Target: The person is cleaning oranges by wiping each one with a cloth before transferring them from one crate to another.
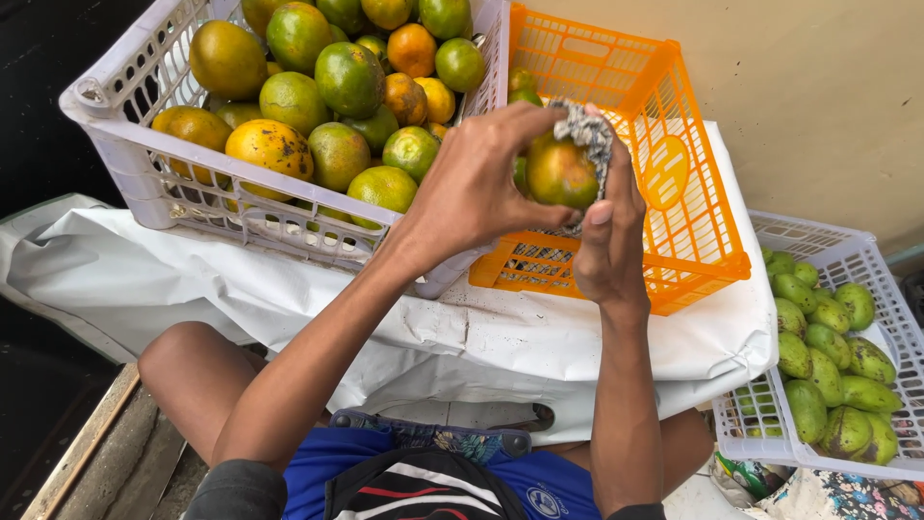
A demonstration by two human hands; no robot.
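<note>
From the head camera, the left hand pinches a green-orange citrus fruit above the orange crate, steadying it so the right hand, its grip clamped on a grey cloth, can press against it. The full white crate sits far left, and a smaller white basket of green fruit near right, both within reach.

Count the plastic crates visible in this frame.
3. A white crate of oranges sits upper left, an orange crate stands behind the hands, and a white crate of green fruit lies at right. Others may be out of view.
</note>
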